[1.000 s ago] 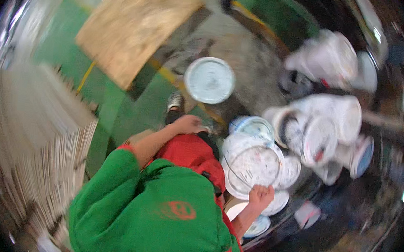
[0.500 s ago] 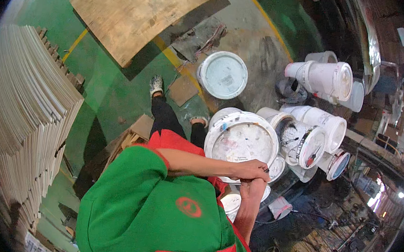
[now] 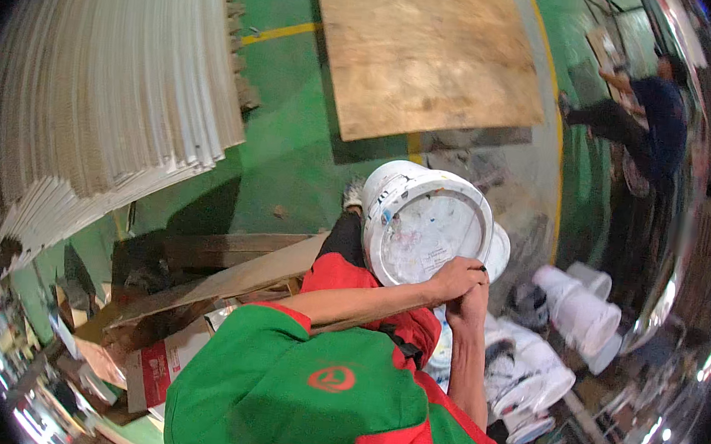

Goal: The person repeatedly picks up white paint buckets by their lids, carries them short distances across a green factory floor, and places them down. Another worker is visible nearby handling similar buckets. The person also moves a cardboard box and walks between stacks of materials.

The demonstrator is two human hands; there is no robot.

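A white lidded bucket (image 3: 410, 232), smudged with paint, is held up in front of my red apron and tilts so its lid faces me. My left hand (image 3: 454, 279) reaches across and closes at the bucket's near right edge. Right below it, touching it, my right hand (image 3: 472, 303) is closed at the same edge. The fingers overlap, so whether they grip the rim or a handle is hidden. Behind the bucket, another round white lid (image 3: 498, 251) partly shows.
A large plywood sheet (image 3: 431, 54) lies ahead over the green floor. Tall stacked pale sheets (image 3: 132, 55) stand at left. Cardboard boxes (image 3: 175, 363) are at lower left. Several white buckets (image 3: 582, 312) crowd the right. A person in dark clothes (image 3: 656, 122) is at far right.
I have turned left, so the plywood, stacked sheets and floor buckets have swung rightward in view. The held bucket came along with both hands at its edge. A person now shows at right.
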